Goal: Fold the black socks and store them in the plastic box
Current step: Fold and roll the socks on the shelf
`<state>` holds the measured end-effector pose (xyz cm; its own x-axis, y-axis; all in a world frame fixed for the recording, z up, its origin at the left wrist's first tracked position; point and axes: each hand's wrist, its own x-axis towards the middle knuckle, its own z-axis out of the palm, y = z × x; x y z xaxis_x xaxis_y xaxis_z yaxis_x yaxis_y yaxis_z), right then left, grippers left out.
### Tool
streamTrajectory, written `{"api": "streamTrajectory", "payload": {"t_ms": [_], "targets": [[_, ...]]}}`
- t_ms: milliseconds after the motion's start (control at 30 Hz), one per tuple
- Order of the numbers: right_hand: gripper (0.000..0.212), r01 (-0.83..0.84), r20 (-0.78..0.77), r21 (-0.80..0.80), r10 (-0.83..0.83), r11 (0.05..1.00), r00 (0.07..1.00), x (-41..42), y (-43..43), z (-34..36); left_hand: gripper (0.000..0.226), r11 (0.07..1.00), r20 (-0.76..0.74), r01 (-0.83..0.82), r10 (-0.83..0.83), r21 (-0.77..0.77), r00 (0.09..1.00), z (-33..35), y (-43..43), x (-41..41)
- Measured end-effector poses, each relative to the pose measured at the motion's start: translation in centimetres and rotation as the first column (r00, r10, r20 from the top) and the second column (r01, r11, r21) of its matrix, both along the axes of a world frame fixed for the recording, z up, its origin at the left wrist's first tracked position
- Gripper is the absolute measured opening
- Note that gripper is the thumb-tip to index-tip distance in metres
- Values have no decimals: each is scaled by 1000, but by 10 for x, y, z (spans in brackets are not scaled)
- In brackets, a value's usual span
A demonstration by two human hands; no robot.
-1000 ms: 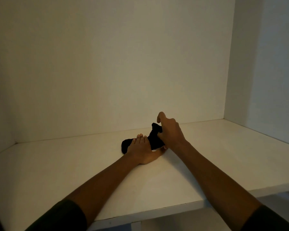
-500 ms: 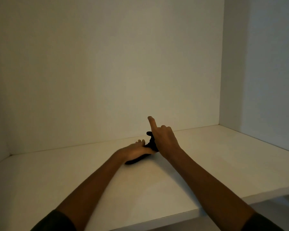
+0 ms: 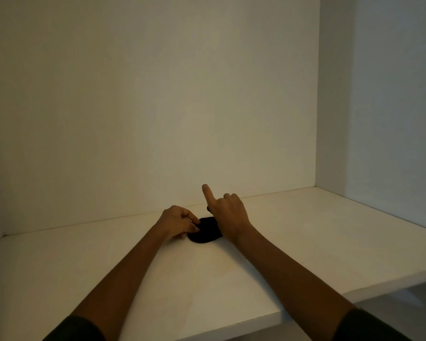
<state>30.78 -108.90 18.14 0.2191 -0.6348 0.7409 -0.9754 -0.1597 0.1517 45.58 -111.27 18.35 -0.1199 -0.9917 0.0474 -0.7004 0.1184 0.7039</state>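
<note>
A bundle of black socks (image 3: pixel 204 231) lies on the white shelf (image 3: pixel 293 242), near the back wall, between my two hands. My left hand (image 3: pixel 178 221) sits at its left edge with thumb and fingertips pinched on the fabric. My right hand (image 3: pixel 228 214) covers the bundle's right side; its index finger points straight up while the other fingers curl down onto the socks. A small dark bit of sock shows just behind the right hand. The plastic box is not in view.
The shelf is a white alcove with a back wall (image 3: pixel 158 107) and a right side wall (image 3: pixel 391 119). The shelf's front edge (image 3: pixel 379 287) runs across the lower right, with a darker floor area below it.
The socks have gone from a raised, stretched piece to a low flat bundle. My left hand shifted from lying flat on them to pinching the left edge. My right index finger lifted upright.
</note>
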Motion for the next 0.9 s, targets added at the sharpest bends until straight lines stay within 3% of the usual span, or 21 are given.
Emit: {"api": "streamTrajectory", "payload": {"t_ms": [200,333,433,567,667,733,900], "targets": [[85,-123,-13,72,124,990,992,20,3,-6,25,998,-70,-2,6,67,998,-4,-5,1],[65,-114,-127,64,122,991,984,27,0,-13,20,990,-256,-3,40,142,966,-7,-6,7],[58,-161,-183,19,161,987,970,26,2,-17,19,977,-423,39,55,210,905,-6,-4,11],[55,-225,-88,103,234,969,968,26,-2,-22,32,927,-651,164,104,338,752,-3,-4,20],[32,-268,-35,227,282,936,959,23,-5,-20,32,899,-710,190,167,395,684,-1,-4,24],[30,-284,14,287,293,915,956,20,-6,-22,24,895,-733,191,191,402,652,1,-5,24],[30,-320,52,274,318,907,947,13,-4,-16,27,924,-650,163,111,347,752,2,-4,21]]}}
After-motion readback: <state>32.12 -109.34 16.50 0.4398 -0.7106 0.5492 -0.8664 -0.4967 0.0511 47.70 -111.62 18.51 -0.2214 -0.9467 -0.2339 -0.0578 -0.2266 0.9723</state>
